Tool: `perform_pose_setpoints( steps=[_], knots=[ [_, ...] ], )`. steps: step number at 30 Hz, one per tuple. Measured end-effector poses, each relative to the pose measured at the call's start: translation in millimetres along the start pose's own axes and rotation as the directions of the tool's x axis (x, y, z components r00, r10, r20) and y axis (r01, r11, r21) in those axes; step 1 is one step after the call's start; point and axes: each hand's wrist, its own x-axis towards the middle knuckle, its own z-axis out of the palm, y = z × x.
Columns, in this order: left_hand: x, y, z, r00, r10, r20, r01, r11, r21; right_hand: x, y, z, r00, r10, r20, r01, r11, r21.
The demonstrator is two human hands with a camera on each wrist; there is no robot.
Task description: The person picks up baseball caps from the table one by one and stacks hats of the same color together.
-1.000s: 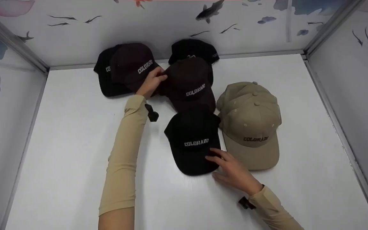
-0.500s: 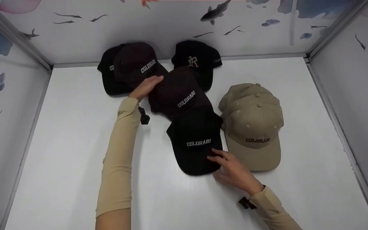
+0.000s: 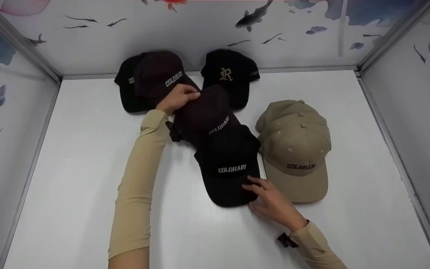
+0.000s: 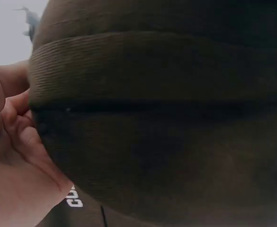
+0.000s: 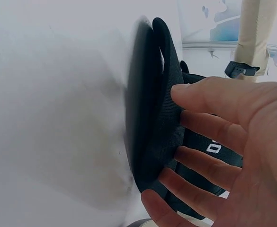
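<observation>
My left hand (image 3: 177,98) holds a dark maroon baseball cap (image 3: 205,108) at the upper left of its crown. In the left wrist view this cap (image 4: 152,151) fills most of the picture, with fingers bent at its edge. Its front is tucked behind a black COLORADO baseball cap (image 3: 230,149), brim toward me. My right hand (image 3: 276,205) rests its fingertips on the right side of that black brim. Seen from the right wrist, the fingers lie stretched along the brim (image 5: 152,123) without curling round it.
Stacked tan caps (image 3: 301,145) stand just right of the black cap. Behind, another maroon cap (image 3: 159,74) overlaps a black one (image 3: 127,93). A black cap with a gold R (image 3: 230,74) leans near the back wall (image 3: 185,30).
The held maroon cap has come down and left, and its front has slid behind the near black cap. The gold R cap is now uncovered. My right hand stays at the brim.
</observation>
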Motion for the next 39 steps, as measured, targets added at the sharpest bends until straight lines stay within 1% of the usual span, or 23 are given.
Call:
perform_pose_setpoints(
  steps=[4,8,11,13,15,18,20,22,24,25,28,31,34,37,39],
  knots=[
    [-8.8,14.1,-6.8,0.999,0.034,0.043,-0.033,0.999,-0.021,0.4,-0.8,0.8,1.0,0.003,-0.014,-0.003,1.0,0.003],
    [-14.5,30.6,-12.5,0.995,0.081,0.065,-0.081,0.997,-0.007,0.6,-1.4,1.1,1.0,0.001,-0.018,-0.001,1.0,-0.013],
    [-19.7,42.5,-16.7,0.992,0.11,0.061,-0.113,0.993,0.039,0.5,-1.4,1.5,1.0,-0.003,-0.014,0.003,1.0,-0.025],
    [-24.4,50.3,-20.3,0.989,0.138,0.048,-0.142,0.985,0.096,0.7,-1.5,1.8,1.0,-0.004,-0.011,0.004,1.0,-0.025],
    [-30.1,57.4,-25.5,0.985,0.171,0.03,-0.174,0.97,0.172,0.7,-1.4,1.8,1.0,-0.006,-0.01,0.006,1.0,-0.025],
    [-39.1,66.0,-36.1,0.971,0.237,0.016,-0.232,0.932,0.277,0.7,-1.2,1.9,1.0,-0.008,-0.008,0.008,1.0,-0.027],
    [-46.4,70.3,-44.7,0.961,0.275,0.035,-0.271,0.907,0.323,0.5,-1.0,1.7,1.0,-0.012,-0.007,0.012,1.0,-0.019],
    [-54.5,73.4,-53.6,0.953,0.294,0.071,-0.301,0.893,0.335,0.2,-0.8,1.7,1.0,-0.013,-0.005,0.013,1.0,-0.009],
    [-63.8,75.4,-62.3,0.949,0.288,0.127,-0.314,0.89,0.33,-0.5,-0.5,1.7,1.0,-0.01,-0.007,0.01,1.0,0.0],
    [-69.0,75.9,-66.7,0.947,0.276,0.162,-0.316,0.892,0.323,-0.6,-0.5,1.6,1.0,-0.009,-0.006,0.009,1.0,0.005],
    [-83.0,74.6,-78.5,0.939,0.22,0.265,-0.298,0.905,0.303,-1.1,-0.4,1.7,1.0,-0.003,0.005,0.003,1.0,0.002],
    [-93.3,69.1,-87.6,0.918,0.169,0.358,-0.28,0.916,0.286,-2.1,0.0,1.7,1.0,0.003,0.031,-0.002,1.0,-0.002],
    [-100.1,61.2,-93.4,0.899,0.119,0.421,-0.249,0.93,0.27,-2.7,0.9,2.0,0.999,0.005,0.053,-0.006,1.0,0.014],
    [-104.7,52.2,-96.7,0.876,0.038,0.481,-0.184,0.948,0.261,-2.2,1.5,2.3,0.999,-0.003,0.052,0.001,0.999,0.035],
    [-106.2,46.2,-97.6,0.855,-0.011,0.518,-0.15,0.952,0.268,-0.4,1.0,3.3,0.999,-0.012,0.039,0.011,0.999,0.045]
  ],
)
